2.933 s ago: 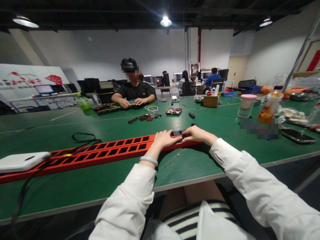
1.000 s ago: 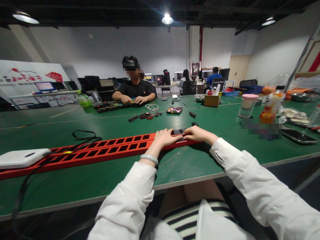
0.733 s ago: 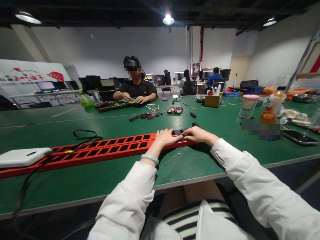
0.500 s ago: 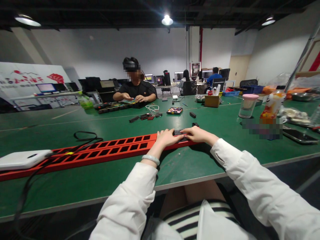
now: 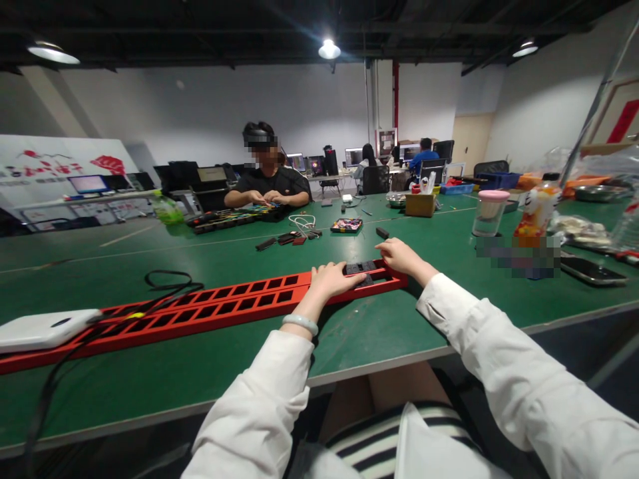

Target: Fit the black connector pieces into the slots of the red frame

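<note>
A long red slotted frame lies on the green table, with two rows of rectangular openings. Across its right part rests my left hand, fingers spread, the thumb touching a black insert at the near row. More black inserts sit in the frame beside this hand. My right hand is over the frame's far right end, its fingertips beyond the far edge and drawn together. What they hold, if anything, is hidden. A loose black block lies just past those fingertips.
Loose dark pieces, a white cable and a small patterned tray lie farther back. A white power bank rests on the frame's left end. A lidded cup, bottle and phone are right. A person works opposite.
My right hand has left the inserts and moved up and right to the frame's far end, covering a small black thing there. My left hand stays on the frame.
</note>
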{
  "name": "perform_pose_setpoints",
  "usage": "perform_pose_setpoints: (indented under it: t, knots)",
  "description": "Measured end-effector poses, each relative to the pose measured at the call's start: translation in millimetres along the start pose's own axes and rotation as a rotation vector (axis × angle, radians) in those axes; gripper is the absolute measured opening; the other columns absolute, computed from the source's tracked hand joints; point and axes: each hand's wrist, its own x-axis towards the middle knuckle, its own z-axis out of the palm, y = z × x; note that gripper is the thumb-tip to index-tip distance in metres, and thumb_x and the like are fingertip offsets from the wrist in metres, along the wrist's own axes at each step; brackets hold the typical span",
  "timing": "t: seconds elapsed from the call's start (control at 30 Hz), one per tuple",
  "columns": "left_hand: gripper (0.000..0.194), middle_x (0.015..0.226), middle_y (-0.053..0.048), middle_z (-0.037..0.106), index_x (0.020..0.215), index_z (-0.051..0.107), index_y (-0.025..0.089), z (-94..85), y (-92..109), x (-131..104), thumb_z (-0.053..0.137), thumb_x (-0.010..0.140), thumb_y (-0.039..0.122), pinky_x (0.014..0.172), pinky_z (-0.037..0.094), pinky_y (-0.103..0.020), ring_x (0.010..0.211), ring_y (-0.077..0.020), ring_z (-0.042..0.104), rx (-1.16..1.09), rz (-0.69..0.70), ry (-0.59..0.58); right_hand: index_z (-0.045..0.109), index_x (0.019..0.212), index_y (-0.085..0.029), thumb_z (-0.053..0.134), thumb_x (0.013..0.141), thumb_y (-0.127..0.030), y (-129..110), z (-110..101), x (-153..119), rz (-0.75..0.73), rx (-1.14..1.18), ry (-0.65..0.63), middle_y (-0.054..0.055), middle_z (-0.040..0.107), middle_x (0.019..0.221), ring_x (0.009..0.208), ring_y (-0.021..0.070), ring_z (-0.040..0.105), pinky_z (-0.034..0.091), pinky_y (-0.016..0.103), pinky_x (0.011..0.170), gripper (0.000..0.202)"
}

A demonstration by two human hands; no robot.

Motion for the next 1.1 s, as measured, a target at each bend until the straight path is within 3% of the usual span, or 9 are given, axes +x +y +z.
perform_pose_setpoints:
  t: [0.2, 0.5, 1.1]
  knots:
    - [0.081, 0.112, -0.013, 0.056, 0.111, 0.054, 0.026, -0.2, 6.3, -0.3, 0.028, 0.059, 0.082, 0.089, 0.028, -0.052, 0.104, -0.0358, 0.048, 0.002, -0.063, 0.001, 0.055, 0.116, -0.027, 0.038, 0.084, -0.032, 17.4, 15.0, 2.0, 0.191, -0.095, 0.036, 0.008, 0.049, 0.122, 0.114, 0.0306, 0.027, 0.03, 0.046, 0.088, 0.036]
    - [0.083, 0.11, -0.013, 0.057, 0.108, 0.055, 0.025, 2.0, 7.2, 0.3, 0.028, 0.057, 0.084, 0.089, 0.026, -0.055, 0.103, -0.0368, 0.048, -0.011, -0.068, 0.021, 0.055, 0.114, -0.032, 0.031, 0.086, -0.039, 25.3, 22.1, 1.8, 0.244, 0.023, -0.07, -0.001, 0.047, 0.128, 0.117, 0.0323, 0.022, 0.026, 0.05, 0.089, 0.038]
    - [0.084, 0.108, -0.014, 0.058, 0.108, 0.055, 0.024, 3.4, 6.1, 1.7, 0.028, 0.056, 0.085, 0.087, 0.028, -0.055, 0.101, -0.0369, 0.049, -0.006, -0.049, 0.025, 0.063, 0.1, -0.027, 0.028, 0.087, -0.039, 6.5, 17.5, 3.8, 0.18, -0.079, -0.156, 0.008, 0.056, 0.112, 0.106, 0.0283, 0.037, 0.031, 0.045, 0.083, 0.039]
